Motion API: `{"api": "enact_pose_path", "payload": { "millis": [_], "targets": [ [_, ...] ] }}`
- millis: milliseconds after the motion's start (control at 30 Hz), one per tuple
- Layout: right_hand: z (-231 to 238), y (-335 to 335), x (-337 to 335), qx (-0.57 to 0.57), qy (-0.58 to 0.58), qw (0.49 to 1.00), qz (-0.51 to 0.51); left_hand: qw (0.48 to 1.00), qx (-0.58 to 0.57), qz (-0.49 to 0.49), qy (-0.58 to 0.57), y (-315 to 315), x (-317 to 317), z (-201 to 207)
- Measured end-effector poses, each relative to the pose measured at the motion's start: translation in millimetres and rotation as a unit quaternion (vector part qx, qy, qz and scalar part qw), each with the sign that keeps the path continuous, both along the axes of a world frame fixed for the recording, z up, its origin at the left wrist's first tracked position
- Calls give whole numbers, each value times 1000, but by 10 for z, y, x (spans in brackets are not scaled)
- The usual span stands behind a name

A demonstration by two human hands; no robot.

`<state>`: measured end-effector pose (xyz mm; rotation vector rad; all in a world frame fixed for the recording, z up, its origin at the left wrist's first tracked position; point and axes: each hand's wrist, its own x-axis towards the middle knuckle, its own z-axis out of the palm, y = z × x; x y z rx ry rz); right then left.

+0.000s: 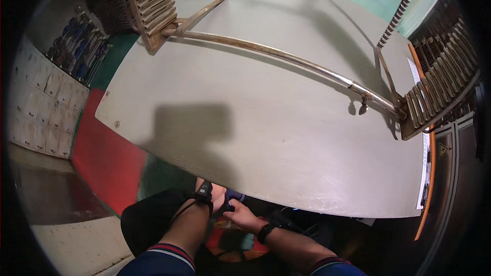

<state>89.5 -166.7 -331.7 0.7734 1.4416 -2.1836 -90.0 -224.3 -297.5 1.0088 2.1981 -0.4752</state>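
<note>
Both my hands are low in front of me, by the near edge of the pale grey table. My left hand is partly below that edge, its fingers hidden, and a black strapped device sits on its wrist. Beside it, my right hand reaches in from the right with thumb and fingers curled. A small dark blue thing lies between the hands, against the right thumb. It is too small and covered to name. A black band circles my right wrist.
A metal rod crosses the table, joining slotted racks at left and right. A wing screw hangs from its right end. Pale lockers stand at left, a dark cabinet at right. The floor is red and green.
</note>
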Motion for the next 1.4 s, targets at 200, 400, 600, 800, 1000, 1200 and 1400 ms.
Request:
{"api": "enact_pose_path", "payload": {
  "millis": [200, 400, 600, 800, 1000, 1200, 1400],
  "targets": [
    [88, -17, -187, 317, 101, 938, 99, 997, -31, -64, -16, -262, -425, -193],
    [255, -95, -354, 492, 179, 837, 160, 973, -69, -206, -75, -579, -760, -309],
    [413, 41, -245, 565, 261, 757, 201, 932, -44, -352, -79, -466, -637, 5],
    [235, 49, -75, 582, 210, 729, 292, 922, 15, -375, -95, -282, -517, 379],
    [-93, -25, -147, 438, 148, 751, 472, 943, 67, -315, -85, -321, -523, 316],
    [-96, -108, -240, 375, 163, 775, 483, 960, -3, -197, -198, -561, -798, -289],
    [-196, -382, -179, 417, 180, 764, 459, 973, -27, -152, -170, -751, -843, -465]
  ]
}}
